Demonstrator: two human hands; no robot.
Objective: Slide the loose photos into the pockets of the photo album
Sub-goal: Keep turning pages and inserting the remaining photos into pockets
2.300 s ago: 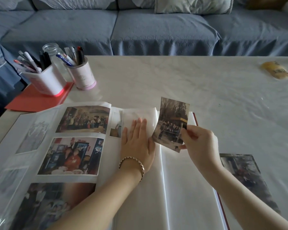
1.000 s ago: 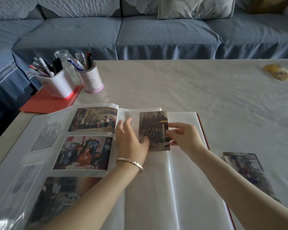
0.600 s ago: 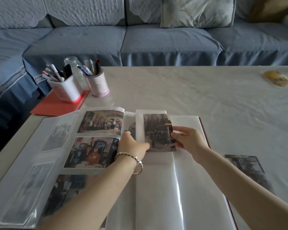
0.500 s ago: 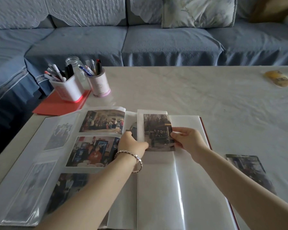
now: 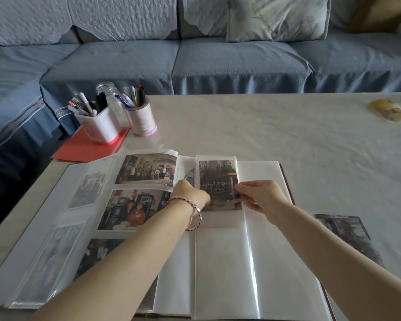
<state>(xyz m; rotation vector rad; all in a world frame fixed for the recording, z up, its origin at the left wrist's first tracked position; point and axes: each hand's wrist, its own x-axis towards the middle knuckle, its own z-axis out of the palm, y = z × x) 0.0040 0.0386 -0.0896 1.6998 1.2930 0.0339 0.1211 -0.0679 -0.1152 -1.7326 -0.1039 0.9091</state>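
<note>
An open photo album [image 5: 259, 262] lies on the table in front of me. Its left page holds several filled pockets; the right page is mostly blank white sleeves. A dark portrait photo [image 5: 219, 181] sits upright in the top pocket of the right page, near the spine. My right hand [image 5: 262, 198] pinches the photo's lower right edge. My left hand [image 5: 190, 193], with a bracelet on the wrist, grips the pocket's left edge by the spine, fingers curled under and hidden. Another loose photo [image 5: 343, 232] lies flat on the table to the right of the album.
Two white pen holders [image 5: 102, 126] [image 5: 141, 119] and a glass jar [image 5: 109, 93] stand at the far left beside a red sheet [image 5: 79, 149]. A yellow packet [image 5: 389, 110] lies at the far right. A blue sofa [image 5: 218, 61] runs behind the table.
The photo went from being held up in the air to lying in the top pocket of the right page. My left hand changed from flat on the page to curled at the pocket's edge.
</note>
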